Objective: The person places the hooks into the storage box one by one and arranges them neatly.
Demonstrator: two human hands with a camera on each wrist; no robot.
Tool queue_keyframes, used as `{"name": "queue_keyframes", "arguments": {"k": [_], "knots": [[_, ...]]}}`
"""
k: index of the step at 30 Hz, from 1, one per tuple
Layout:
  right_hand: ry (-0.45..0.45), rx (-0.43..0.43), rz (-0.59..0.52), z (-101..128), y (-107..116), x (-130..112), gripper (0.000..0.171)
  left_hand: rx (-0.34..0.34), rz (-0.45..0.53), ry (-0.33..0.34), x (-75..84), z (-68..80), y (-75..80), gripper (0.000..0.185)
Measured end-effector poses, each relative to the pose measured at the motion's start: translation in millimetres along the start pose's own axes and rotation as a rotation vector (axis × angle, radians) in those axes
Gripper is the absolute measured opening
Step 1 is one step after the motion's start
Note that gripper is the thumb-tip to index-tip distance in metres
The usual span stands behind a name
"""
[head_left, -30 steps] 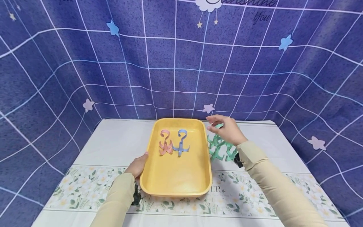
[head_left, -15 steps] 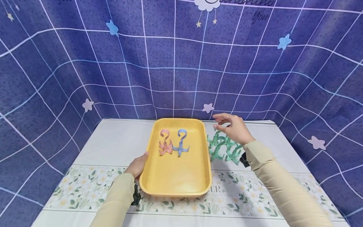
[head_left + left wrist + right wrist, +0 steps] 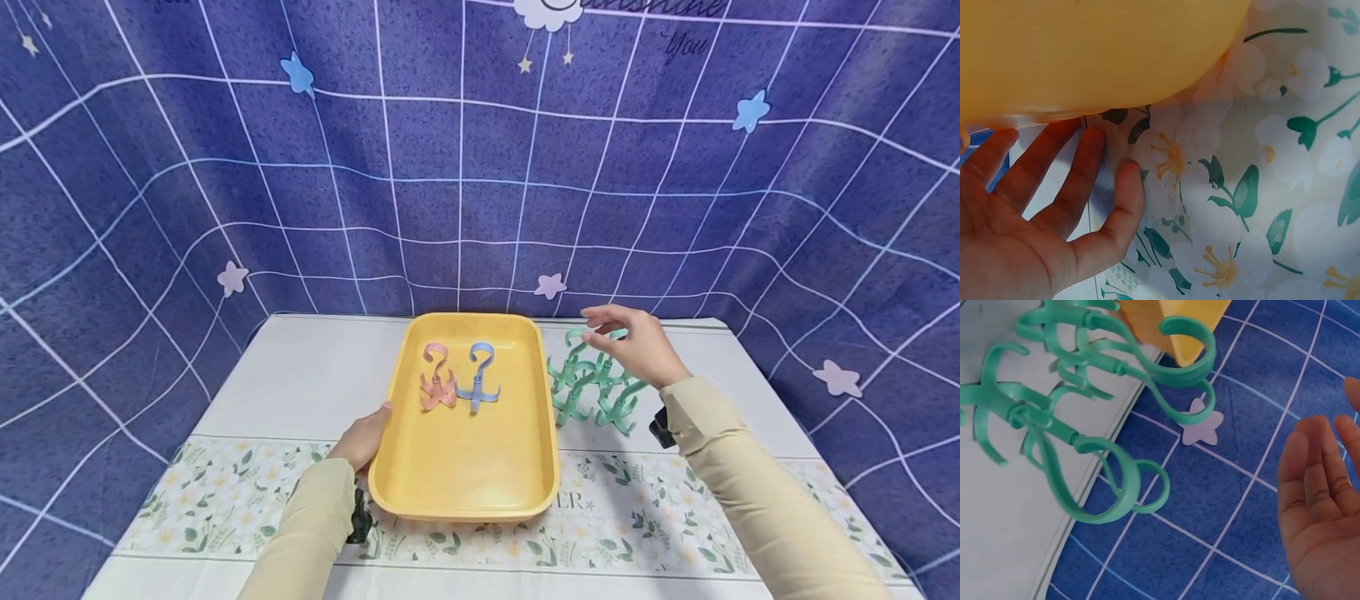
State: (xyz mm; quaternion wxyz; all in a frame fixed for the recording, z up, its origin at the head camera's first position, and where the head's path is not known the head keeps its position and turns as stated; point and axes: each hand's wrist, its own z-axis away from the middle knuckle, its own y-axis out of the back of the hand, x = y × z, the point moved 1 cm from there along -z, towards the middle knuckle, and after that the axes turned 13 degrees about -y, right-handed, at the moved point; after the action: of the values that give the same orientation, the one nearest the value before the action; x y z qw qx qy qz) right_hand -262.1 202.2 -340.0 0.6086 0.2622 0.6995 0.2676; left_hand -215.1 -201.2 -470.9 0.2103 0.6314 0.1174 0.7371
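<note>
My left hand (image 3: 363,438) rests at the left edge of a yellow tray (image 3: 480,483), its fingertips meeting the rim. In the left wrist view its fingers (image 3: 1082,169) are loosely bent beside the tray's lower wall; the thumb is out of sight. Inside the tray lie a pink rotating claw hook (image 3: 438,388) and a blue claw hook (image 3: 478,388), side by side. Several green claw hooks (image 3: 573,407) lie on the table to the right of the tray. Above their far end hovers my right hand (image 3: 636,346), fingers relaxed, nothing in its grasp, partly covering them.
A white table (image 3: 300,375) with a floral band (image 3: 240,492) runs under everything. Behind it and at both sides hangs a blue gridded curtain (image 3: 495,208) with star prints. The table's far edge lies just past the tray and green hooks.
My right hand has drawn away rightward from the tray's right rim, uncovering more of the green claw hooks. The left hand, the tray and the two hooks inside stay in place.
</note>
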Motion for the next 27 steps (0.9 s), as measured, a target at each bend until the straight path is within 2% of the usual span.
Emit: {"name": "queue_keyframes", "arguments": {"k": [18, 23, 27], "knots": [[-0.005, 0.045, 0.015, 4, 2, 31, 0.038, -0.005, -0.011, 0.007, 0.1, 0.0, -0.7, 0.074], [-0.024, 0.079, 0.021, 7, 5, 38, 0.036, -0.004, -0.012, 0.015, 0.9, -0.3, 0.9, 0.074], [-0.041, 0.067, 0.025, 9, 8, 42, 0.037, -0.005, -0.022, 0.016, 3.8, -0.4, 1.2, 0.074]]}}
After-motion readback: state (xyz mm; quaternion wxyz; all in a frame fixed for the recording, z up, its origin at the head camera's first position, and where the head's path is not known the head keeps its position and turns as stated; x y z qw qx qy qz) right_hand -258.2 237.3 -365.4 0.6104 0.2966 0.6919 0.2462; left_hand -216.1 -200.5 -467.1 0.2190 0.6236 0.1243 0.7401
